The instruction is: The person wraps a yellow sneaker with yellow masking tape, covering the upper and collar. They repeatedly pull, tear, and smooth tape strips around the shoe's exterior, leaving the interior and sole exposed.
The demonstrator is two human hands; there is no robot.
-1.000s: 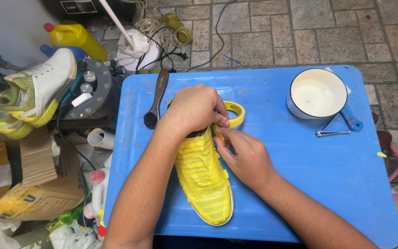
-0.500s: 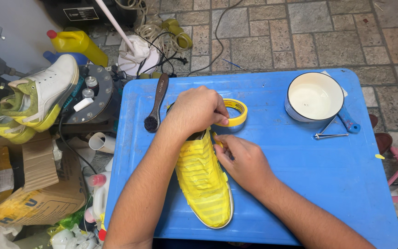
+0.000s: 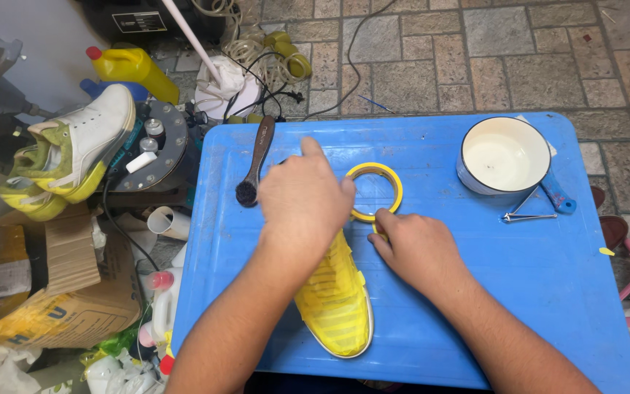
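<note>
Your left hand (image 3: 304, 201) lies flat, fingers apart, on the taped yellow shoe (image 3: 337, 303), while your right hand (image 3: 415, 248) pinches the tape roll (image 3: 375, 191).

A blue plastic table (image 3: 475, 292) fills the view from above, standing on a stone-paved floor. A shoe wrapped in yellow masking tape (image 3: 335, 303) lies at the table's centre, toe toward 6 o'clock. The left hand (image 3: 304, 201) rests flat over the shoe's heel end, fingers spread. The right hand (image 3: 415, 248), at 3 o'clock from the shoe, touches a roll of yellow masking tape (image 3: 377, 191) lying flat at 12 o'clock. A dark brush (image 3: 254, 162) lies at 10 o'clock. A white enamel pot with a blue handle (image 3: 504, 155) sits at 2 o'clock, metal tweezers (image 3: 528, 214) just beside it.
</note>
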